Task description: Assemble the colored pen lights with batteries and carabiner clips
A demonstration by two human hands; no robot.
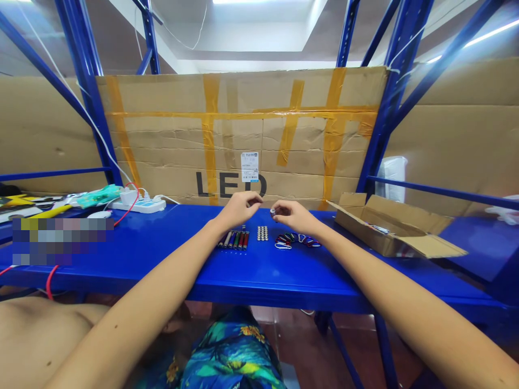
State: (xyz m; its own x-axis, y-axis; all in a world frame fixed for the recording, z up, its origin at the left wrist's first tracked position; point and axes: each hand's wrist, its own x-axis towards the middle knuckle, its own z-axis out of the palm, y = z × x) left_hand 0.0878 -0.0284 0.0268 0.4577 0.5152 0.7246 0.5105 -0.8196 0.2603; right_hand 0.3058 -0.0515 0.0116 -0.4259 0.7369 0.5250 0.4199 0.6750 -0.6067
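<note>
A lone head-worn camera looks from above the near side of the blue desk [141,243], close to it, facing forward and down, with a taped cardboard panel [243,135] beyond it.

I count one left hand [242,209], one right hand [292,214], about six slim tubes [235,241], several overlapping carabiners [283,246], roughly a dozen silver pieces [263,233], one held piece [273,212], one carton [359,233], one power strip [149,206].
</note>
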